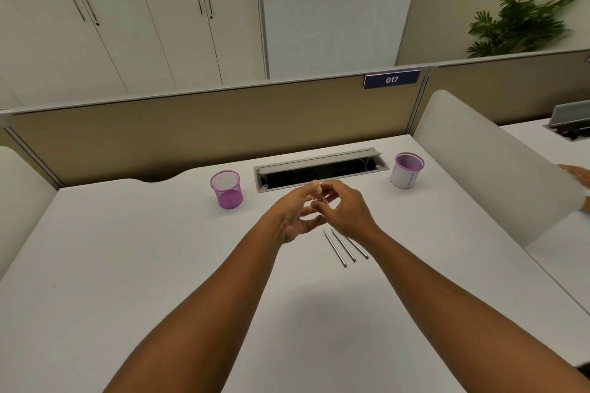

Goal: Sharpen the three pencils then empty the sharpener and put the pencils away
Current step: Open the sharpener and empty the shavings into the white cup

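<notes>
Office cubicle, white surface (pixel 127 249)
Tan partition (pixel 191 131) at the far edge bears a blue 017 sign (pixel 391 79); pale cupboards (pixel 127 16) far left, potted plant (pixel 523 19) far right.

Three grey pencils (pixel 343 246) lying side by side on the white desk (pixel 127 265), tips pointing away, small clear sharpener (pixel 317 193) pinched between both hands above them

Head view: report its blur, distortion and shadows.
Head view: wide-angle bending bows the partition and cabinet doors; motion blur smears the plant and softens the small object pinched between left hand and right hand; soft, even light, only faint shadows beside the pencils and under the arms.
</notes>
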Tool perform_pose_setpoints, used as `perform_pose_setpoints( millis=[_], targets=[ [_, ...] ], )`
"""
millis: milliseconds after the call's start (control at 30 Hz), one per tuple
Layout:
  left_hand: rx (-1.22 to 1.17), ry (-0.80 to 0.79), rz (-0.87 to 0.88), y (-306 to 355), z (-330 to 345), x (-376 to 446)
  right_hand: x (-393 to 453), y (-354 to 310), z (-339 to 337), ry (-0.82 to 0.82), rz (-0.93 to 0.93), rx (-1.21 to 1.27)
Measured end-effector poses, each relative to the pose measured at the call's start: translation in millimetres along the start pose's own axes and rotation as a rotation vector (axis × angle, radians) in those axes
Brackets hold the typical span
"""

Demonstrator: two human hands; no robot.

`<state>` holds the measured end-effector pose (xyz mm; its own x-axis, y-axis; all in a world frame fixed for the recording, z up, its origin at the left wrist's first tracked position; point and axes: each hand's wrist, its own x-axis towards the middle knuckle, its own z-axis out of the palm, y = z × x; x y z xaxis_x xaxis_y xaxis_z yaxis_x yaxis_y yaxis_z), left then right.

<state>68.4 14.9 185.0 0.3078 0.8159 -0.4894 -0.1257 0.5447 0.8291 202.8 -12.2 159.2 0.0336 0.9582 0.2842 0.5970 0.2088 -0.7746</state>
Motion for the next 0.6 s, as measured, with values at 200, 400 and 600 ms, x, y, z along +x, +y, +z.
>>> perform_pose_setpoints(
  millis=[200,400,600],
  targets=[
    [0.157,-0.082,-0.084,-3,9,-3,-13,6,-9,0.034,0.029,0.01],
    [0.367,-0.074,0.048,0,32,8,-11,21,-24,0.054,0.053,0.019],
    [0.553,0.063,0.271,-7,66,40,-3,48,-51,0.047,0.1,0.028]
  ],
)
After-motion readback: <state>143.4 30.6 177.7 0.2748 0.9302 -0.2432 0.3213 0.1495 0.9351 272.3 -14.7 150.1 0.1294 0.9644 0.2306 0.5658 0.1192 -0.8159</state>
